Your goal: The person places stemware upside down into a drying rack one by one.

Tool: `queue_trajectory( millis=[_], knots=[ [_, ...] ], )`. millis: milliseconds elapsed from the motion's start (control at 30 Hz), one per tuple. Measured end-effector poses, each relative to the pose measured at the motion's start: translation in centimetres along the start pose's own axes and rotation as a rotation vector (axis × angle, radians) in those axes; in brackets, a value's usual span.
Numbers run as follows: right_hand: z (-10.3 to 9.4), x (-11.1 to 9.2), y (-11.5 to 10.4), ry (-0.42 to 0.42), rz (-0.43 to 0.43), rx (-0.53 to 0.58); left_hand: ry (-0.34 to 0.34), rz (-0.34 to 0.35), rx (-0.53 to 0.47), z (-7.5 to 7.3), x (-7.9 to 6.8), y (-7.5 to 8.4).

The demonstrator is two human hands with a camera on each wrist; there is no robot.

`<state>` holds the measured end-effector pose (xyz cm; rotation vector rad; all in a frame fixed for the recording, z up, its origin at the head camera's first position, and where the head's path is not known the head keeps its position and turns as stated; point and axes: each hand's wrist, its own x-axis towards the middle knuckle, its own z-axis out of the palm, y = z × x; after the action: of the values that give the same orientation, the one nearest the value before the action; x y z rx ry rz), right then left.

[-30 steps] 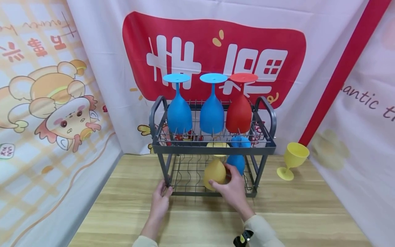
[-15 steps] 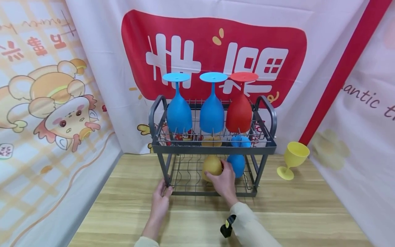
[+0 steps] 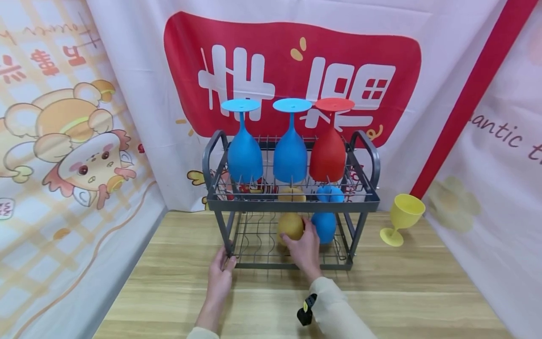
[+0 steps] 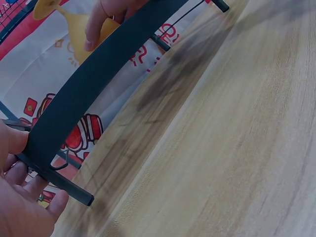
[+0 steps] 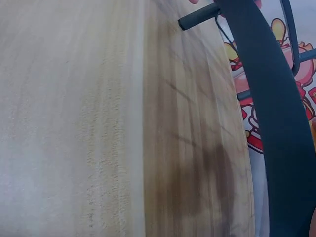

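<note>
My right hand (image 3: 306, 247) grips a yellow goblet (image 3: 290, 225) that stands upside down on the lower tier of a dark two-tier wire rack (image 3: 292, 206). Its foot shows through the upper tier's wires. Close to its right is a blue goblet (image 3: 325, 228), also inverted. My left hand (image 3: 220, 278) holds the rack's front left corner; in the left wrist view the thumb and fingers of that left hand (image 4: 22, 197) lie around the corner by its foot. The right wrist view shows mostly table and the rack's front bar (image 5: 276, 118).
Two blue goblets (image 3: 245, 160) and a red goblet (image 3: 328, 157) stand inverted along the upper tier. A second yellow goblet (image 3: 404, 213) stands upright on the wooden table (image 3: 415, 292), right of the rack. Printed cloth (image 3: 144, 84) hangs behind and at both sides.
My right hand has moved back and slightly left with the yellow goblet, which went from tilted to upright on the lower tier. The left hand stays at the rack's corner.
</note>
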<state>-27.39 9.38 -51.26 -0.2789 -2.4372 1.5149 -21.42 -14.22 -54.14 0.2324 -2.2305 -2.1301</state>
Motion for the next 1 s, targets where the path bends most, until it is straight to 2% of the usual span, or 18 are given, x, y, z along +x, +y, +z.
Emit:
queue_trajectory(
  millis=[367, 600, 833, 1000],
  knots=[
    [0.5, 0.0, -0.3, 0.008, 0.039, -0.061, 0.007, 0.038, -0.013, 0.1, 0.1, -0.1],
    [0.6, -0.1, -0.2, 0.015, 0.029, -0.070, 0.005, 0.039, -0.014, 0.0, 0.0, 0.1],
    [0.2, -0.7, 0.0, 0.018, -0.023, -0.037, 0.010, 0.031, -0.010, 0.0, 0.1, -0.2],
    [-1.0, -1.4, 0.4, 0.043, -0.092, -0.004, 0.006, 0.029, -0.012, 0.1, 0.3, -0.6]
  ],
)
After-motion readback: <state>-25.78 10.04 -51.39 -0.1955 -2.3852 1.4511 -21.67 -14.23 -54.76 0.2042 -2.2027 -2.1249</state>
